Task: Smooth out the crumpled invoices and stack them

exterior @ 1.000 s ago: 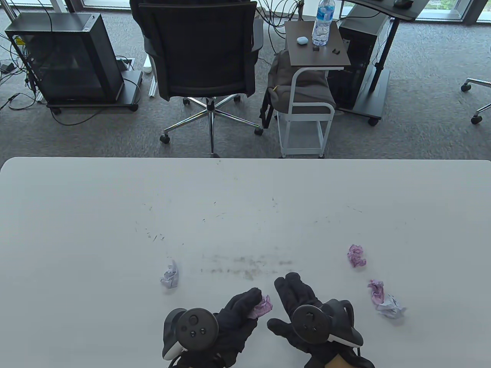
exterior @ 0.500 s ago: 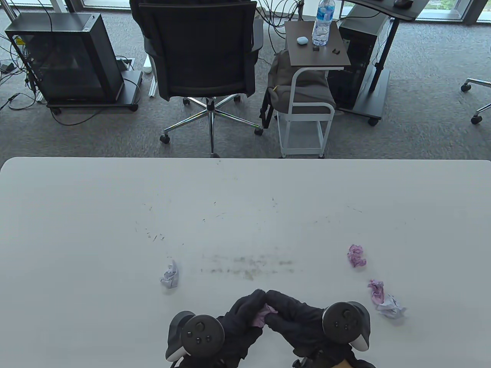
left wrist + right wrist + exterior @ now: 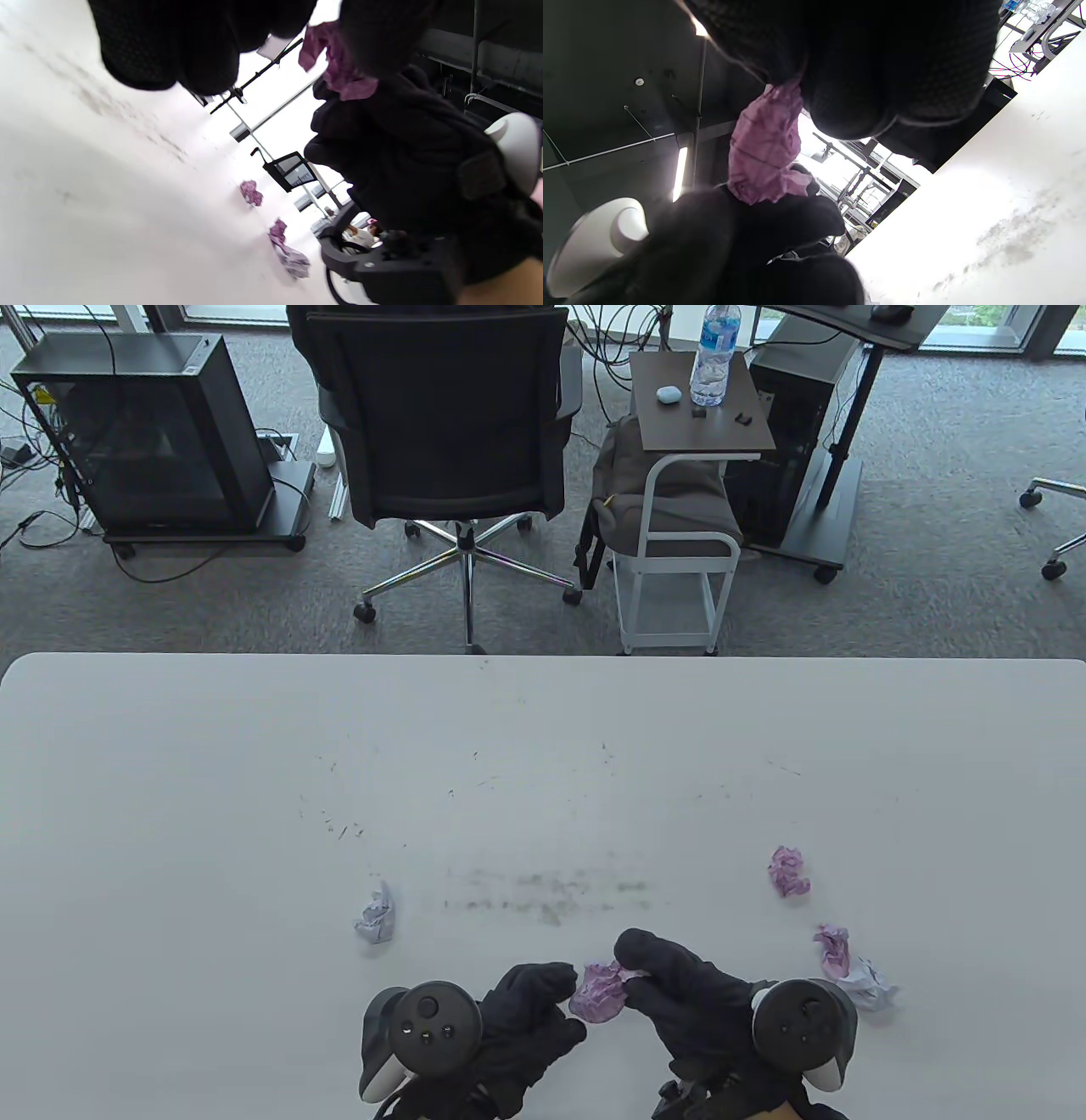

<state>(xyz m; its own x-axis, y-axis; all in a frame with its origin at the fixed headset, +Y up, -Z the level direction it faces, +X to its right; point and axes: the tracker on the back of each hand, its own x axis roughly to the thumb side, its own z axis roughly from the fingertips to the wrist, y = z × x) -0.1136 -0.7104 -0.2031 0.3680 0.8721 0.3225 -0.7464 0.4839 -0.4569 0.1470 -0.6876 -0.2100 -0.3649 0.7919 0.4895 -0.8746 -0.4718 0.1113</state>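
Past the far edge of your white table [image 3: 543,729], a black office chair [image 3: 441,424] sits upper centre on grey carpet. At upper left you have a dark cabinet on castors [image 3: 144,432]. Right of the chair, a small side table [image 3: 700,424] carries a water bottle [image 3: 713,356] and a small pale case [image 3: 669,393]
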